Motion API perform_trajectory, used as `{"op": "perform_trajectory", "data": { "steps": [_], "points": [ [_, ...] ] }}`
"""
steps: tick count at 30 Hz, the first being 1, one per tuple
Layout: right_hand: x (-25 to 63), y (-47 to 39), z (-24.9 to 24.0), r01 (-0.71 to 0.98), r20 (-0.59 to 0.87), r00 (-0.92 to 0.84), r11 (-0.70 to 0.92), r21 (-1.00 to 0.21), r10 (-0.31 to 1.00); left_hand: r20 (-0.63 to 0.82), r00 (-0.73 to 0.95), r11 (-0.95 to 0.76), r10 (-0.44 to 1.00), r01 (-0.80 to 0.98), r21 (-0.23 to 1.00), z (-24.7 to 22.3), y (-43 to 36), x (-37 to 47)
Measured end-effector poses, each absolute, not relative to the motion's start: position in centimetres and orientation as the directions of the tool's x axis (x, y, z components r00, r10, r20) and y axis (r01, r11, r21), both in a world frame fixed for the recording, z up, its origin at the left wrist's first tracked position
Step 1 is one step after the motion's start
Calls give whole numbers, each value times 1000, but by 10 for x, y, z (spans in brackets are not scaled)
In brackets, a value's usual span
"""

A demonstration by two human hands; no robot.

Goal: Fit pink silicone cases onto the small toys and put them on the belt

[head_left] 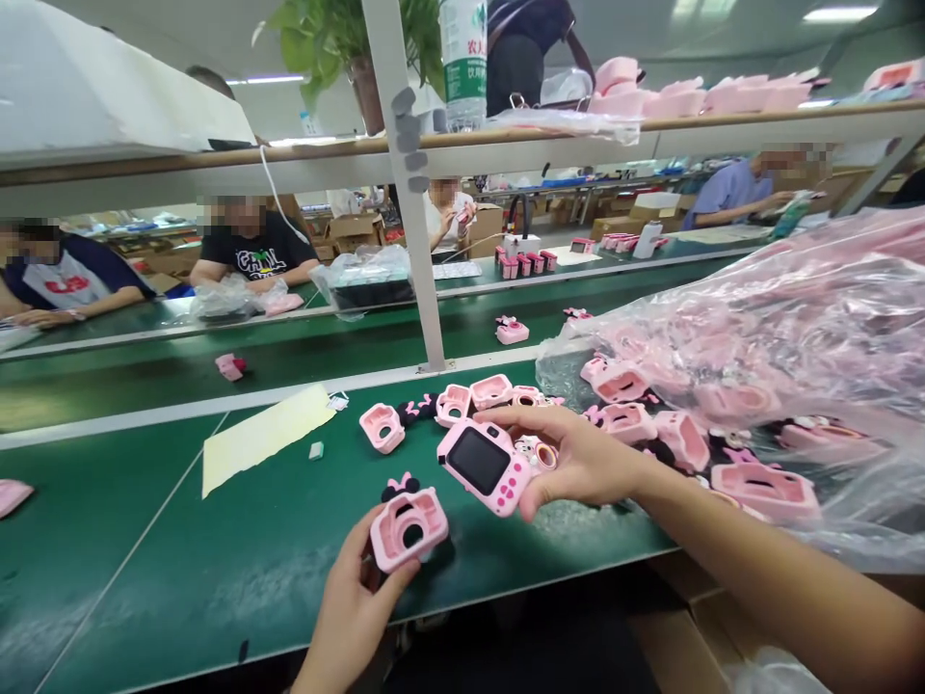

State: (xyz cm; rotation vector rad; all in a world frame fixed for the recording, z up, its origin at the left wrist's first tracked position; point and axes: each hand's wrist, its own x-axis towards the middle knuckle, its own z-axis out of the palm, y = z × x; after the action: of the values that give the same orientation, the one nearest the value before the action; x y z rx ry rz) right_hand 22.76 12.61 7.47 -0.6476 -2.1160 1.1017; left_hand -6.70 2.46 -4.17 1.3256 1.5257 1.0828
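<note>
My left hand (pixel 361 588) grips a pink silicone case (pixel 426 516) with black ears and a pink bow; its hollow side and round hole face me. Up and to the right, my right hand (pixel 578 453) holds a pink toy camera (pixel 486 467) by its right side, its dark screen and pink buttons toward me. The case and the camera are apart, a small gap between them. Just behind them on the green table (pixel 289 540) lie more pink cases, one of them (pixel 382 428) with its opening up.
At the right, a large clear bag (pixel 758 357) spills many pink cases. A yellowish paper sheet (pixel 264 439) and a small pale block (pixel 316 450) lie left of centre. A white post (pixel 415 212) rises behind. Beyond the conveyor (pixel 325 342), several people sit working.
</note>
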Motion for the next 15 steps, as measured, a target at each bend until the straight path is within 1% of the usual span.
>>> {"op": "perform_trajectory", "data": {
  "steps": [2, 4, 8, 12, 15],
  "points": [
    [225, 126, 73, 132, 305, -668, 512, -849, 679, -29, -154, 81, 988, 344, 936, -43, 26, -75],
    [223, 126, 71, 143, 282, -666, 489, -860, 691, -22, -160, 85, 987, 401, 912, -49, 29, -84],
    [216, 127, 66, 165, 214, -665, 420, -892, 716, 23, -91, 29, 996, 525, 851, -66, 30, -96],
    [207, 131, 60, 191, 164, -669, 381, -905, 725, 99, 18, -85, 995, 684, 724, -72, 28, -92],
    [200, 136, 52, 200, 133, -676, 355, -913, 724, 123, 55, -124, 991, 732, 670, -70, 27, -89]
  ]
}}
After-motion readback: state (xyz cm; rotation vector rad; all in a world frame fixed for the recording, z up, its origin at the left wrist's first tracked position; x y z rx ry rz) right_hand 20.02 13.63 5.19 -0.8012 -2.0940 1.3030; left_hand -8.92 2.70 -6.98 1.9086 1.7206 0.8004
